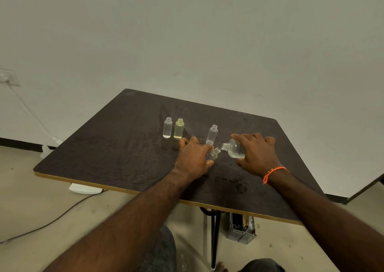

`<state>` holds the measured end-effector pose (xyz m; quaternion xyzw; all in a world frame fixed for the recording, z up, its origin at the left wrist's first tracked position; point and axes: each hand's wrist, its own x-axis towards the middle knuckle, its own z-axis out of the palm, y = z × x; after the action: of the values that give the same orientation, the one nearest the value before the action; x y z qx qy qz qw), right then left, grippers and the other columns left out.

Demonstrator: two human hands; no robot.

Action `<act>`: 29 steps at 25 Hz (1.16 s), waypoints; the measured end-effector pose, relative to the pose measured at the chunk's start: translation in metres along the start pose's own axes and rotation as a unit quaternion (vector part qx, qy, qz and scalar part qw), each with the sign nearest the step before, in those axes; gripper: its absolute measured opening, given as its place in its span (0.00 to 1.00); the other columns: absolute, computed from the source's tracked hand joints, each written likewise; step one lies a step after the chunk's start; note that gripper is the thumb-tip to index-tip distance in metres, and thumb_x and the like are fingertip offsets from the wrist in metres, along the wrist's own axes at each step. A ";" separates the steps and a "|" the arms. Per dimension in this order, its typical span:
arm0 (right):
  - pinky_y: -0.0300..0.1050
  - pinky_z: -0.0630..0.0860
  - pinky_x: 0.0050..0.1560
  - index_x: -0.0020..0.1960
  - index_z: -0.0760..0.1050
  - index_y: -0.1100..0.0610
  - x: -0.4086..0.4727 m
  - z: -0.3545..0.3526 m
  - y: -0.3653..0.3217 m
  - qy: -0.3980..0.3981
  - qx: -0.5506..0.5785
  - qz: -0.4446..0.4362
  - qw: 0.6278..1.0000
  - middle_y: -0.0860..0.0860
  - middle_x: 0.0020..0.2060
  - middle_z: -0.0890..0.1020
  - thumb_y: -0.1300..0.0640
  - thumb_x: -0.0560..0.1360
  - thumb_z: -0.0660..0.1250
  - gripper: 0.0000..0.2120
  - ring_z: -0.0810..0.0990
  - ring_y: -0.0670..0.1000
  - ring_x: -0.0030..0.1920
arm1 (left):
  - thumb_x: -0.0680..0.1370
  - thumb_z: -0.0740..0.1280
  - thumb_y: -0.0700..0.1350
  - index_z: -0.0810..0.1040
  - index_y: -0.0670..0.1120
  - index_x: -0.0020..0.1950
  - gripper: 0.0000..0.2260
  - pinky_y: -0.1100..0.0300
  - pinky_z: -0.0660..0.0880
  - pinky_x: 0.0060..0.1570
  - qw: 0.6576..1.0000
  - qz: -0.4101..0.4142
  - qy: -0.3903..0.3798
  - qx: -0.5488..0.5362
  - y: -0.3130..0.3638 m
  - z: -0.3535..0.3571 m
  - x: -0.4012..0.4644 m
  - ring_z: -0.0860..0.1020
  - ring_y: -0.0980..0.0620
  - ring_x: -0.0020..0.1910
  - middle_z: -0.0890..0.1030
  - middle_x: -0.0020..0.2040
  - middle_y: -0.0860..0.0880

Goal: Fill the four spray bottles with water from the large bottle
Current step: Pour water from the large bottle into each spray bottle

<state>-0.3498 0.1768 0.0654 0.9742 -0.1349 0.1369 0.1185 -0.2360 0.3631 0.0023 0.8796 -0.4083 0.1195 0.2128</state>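
Observation:
My left hand [194, 157] grips a small clear spray bottle [214, 154], tilted with its open neck toward the right. My right hand [256, 154] holds the large clear bottle [235, 149] tipped on its side, its mouth touching the small bottle's neck. Three more small bottles stand upright and uncapped on the dark table [124, 147]: a clear one [167, 127] with a little water at the bottom, a yellow-green one [179, 128] right of it, and a clear one [212, 135] just behind my hands.
The table's front edge runs close below my wrists, and a wall stands behind it. A cable [52, 219] trails on the floor at left. A grey basket [241, 229] sits under the table beside its black leg [215, 238].

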 end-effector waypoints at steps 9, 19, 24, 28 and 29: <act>0.55 0.60 0.61 0.76 0.63 0.44 0.001 -0.004 0.000 0.001 0.000 -0.001 1.000 0.47 0.70 0.74 0.46 0.68 0.73 0.38 0.69 0.53 0.68 | 0.78 0.70 0.59 0.77 0.55 0.71 0.22 0.49 0.55 0.62 1.000 0.001 -0.001 -0.002 0.000 0.000 0.001 0.71 0.51 0.63 0.84 0.57 0.55; 0.55 0.60 0.61 0.76 0.62 0.44 0.001 -0.004 -0.001 0.001 -0.002 -0.002 1.000 0.47 0.71 0.73 0.46 0.69 0.73 0.39 0.69 0.53 0.68 | 0.78 0.70 0.60 0.76 0.55 0.72 0.23 0.49 0.56 0.62 1.000 0.001 -0.003 -0.001 0.000 -0.001 0.000 0.71 0.51 0.64 0.84 0.59 0.55; 0.56 0.60 0.62 0.76 0.63 0.44 0.002 -0.005 -0.001 -0.004 0.000 -0.002 1.000 0.47 0.71 0.74 0.46 0.68 0.74 0.39 0.69 0.54 0.68 | 0.78 0.70 0.60 0.76 0.55 0.72 0.23 0.49 0.55 0.62 1.000 0.001 -0.004 -0.003 0.000 0.000 0.000 0.71 0.51 0.64 0.84 0.59 0.55; 0.56 0.60 0.61 0.76 0.63 0.44 0.002 -0.003 -0.001 -0.003 -0.009 -0.006 1.000 0.47 0.70 0.74 0.46 0.68 0.74 0.39 0.70 0.54 0.68 | 0.78 0.70 0.60 0.75 0.55 0.73 0.23 0.49 0.55 0.63 1.000 0.001 -0.007 -0.008 0.000 -0.001 0.000 0.71 0.51 0.64 0.84 0.59 0.54; 0.56 0.60 0.61 0.76 0.63 0.43 0.002 -0.004 -0.001 -0.002 -0.011 -0.006 1.000 0.46 0.70 0.74 0.46 0.68 0.73 0.39 0.70 0.53 0.67 | 0.78 0.70 0.60 0.76 0.55 0.73 0.23 0.49 0.55 0.63 1.000 0.001 -0.006 -0.007 0.000 -0.001 0.000 0.71 0.51 0.64 0.84 0.59 0.54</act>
<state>-0.3484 0.1784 0.0693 0.9739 -0.1305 0.1329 0.1295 -0.2360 0.3638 0.0031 0.8783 -0.4115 0.1115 0.2163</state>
